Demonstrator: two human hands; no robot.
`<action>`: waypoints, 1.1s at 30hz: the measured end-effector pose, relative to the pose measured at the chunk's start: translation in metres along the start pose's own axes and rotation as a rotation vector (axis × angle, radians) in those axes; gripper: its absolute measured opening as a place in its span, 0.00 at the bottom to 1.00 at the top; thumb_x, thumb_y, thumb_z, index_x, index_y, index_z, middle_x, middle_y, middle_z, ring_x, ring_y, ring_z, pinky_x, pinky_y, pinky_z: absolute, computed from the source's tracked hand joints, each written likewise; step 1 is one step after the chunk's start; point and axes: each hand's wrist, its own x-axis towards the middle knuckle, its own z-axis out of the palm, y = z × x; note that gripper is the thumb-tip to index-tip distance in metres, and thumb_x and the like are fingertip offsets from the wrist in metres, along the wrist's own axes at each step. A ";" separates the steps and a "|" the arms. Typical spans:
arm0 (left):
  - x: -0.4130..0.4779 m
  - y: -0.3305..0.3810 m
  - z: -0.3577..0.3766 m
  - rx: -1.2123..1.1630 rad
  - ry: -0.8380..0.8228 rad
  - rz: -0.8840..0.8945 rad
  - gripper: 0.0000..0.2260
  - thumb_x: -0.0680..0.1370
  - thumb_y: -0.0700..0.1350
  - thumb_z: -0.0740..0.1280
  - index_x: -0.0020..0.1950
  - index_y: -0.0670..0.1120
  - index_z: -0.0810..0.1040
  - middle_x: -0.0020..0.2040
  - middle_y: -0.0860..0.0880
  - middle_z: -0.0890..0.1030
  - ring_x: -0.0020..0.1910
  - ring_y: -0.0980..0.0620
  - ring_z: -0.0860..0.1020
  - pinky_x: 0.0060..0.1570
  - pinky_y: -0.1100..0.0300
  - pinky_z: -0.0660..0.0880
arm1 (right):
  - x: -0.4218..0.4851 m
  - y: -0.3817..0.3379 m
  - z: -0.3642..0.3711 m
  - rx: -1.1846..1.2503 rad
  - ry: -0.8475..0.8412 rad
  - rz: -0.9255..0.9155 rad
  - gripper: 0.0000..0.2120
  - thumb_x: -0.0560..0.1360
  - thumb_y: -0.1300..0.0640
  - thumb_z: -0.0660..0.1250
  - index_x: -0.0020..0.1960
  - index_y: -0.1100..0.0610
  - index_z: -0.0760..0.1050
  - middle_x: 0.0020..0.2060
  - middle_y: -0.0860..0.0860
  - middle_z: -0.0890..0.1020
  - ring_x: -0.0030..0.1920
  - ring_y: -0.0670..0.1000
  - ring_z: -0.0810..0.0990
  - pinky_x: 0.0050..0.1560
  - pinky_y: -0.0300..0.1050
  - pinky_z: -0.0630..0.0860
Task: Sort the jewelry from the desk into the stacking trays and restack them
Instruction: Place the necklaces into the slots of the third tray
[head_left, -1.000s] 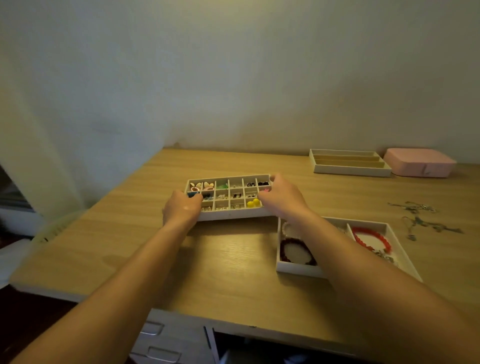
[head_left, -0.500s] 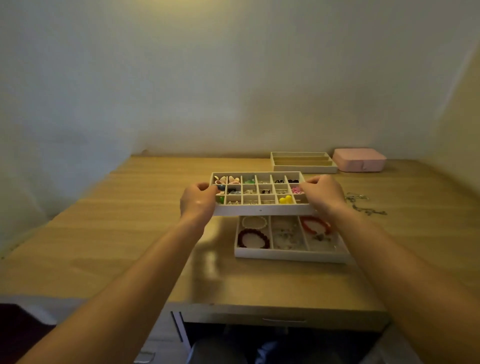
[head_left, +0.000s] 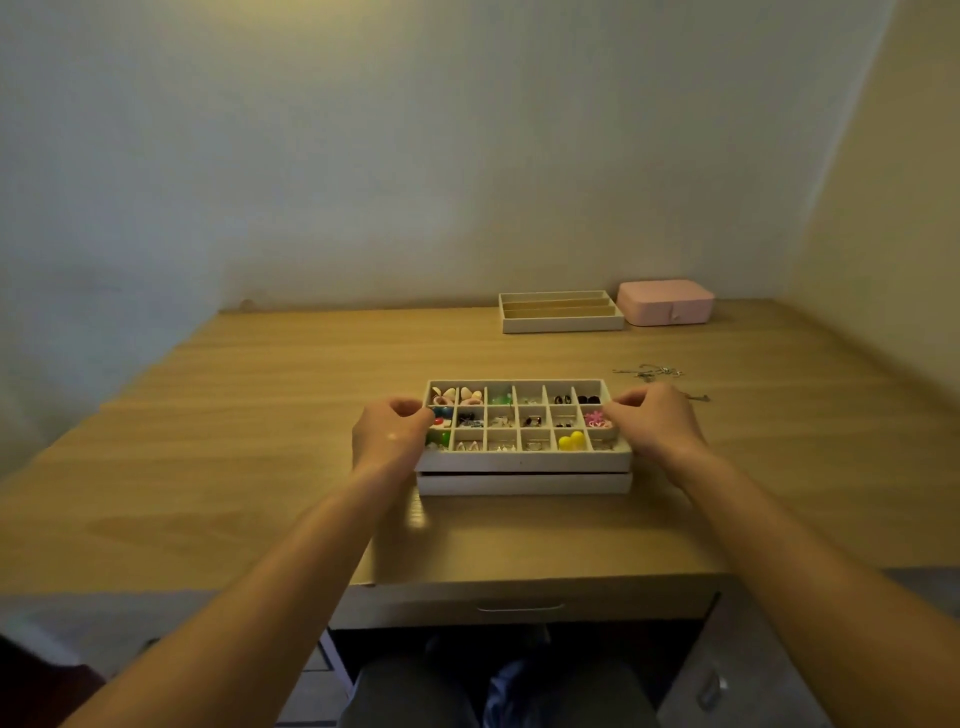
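Grip curled on each end, left hand (head_left: 389, 439) and right hand (head_left: 657, 431) have lowered the white compartmented earring tray (head_left: 522, 460) onto the plain white tray (head_left: 522, 483) beneath, starting the restack.

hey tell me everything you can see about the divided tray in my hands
The divided tray is a shallow off-white rectangle, split into three rows of six cells holding colourful jewelry pieces. It lies level, lined up over a matching lower tray on the wooden desk, with a thin dark seam between them; whether it is fully seated is unclear. The left hand and right hand grip its short ends.
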 end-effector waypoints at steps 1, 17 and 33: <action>-0.001 -0.001 -0.001 0.006 0.001 0.003 0.12 0.78 0.44 0.70 0.62 0.45 0.82 0.55 0.48 0.83 0.54 0.49 0.80 0.59 0.50 0.78 | -0.001 0.001 0.001 0.003 0.005 -0.004 0.08 0.78 0.58 0.70 0.41 0.52 0.81 0.38 0.48 0.82 0.42 0.46 0.79 0.46 0.45 0.77; -0.008 -0.003 -0.004 0.002 0.019 0.039 0.12 0.77 0.43 0.71 0.61 0.45 0.83 0.49 0.51 0.83 0.49 0.53 0.80 0.54 0.54 0.79 | 0.005 0.003 0.004 -0.065 0.056 0.005 0.11 0.77 0.57 0.70 0.39 0.59 0.85 0.36 0.56 0.85 0.43 0.57 0.84 0.49 0.59 0.83; -0.012 -0.003 -0.005 0.050 0.010 0.070 0.12 0.78 0.44 0.70 0.61 0.46 0.83 0.49 0.52 0.82 0.49 0.54 0.79 0.50 0.58 0.77 | 0.003 0.004 0.000 -0.030 0.023 0.004 0.07 0.78 0.58 0.70 0.41 0.54 0.82 0.39 0.51 0.84 0.45 0.51 0.83 0.49 0.51 0.81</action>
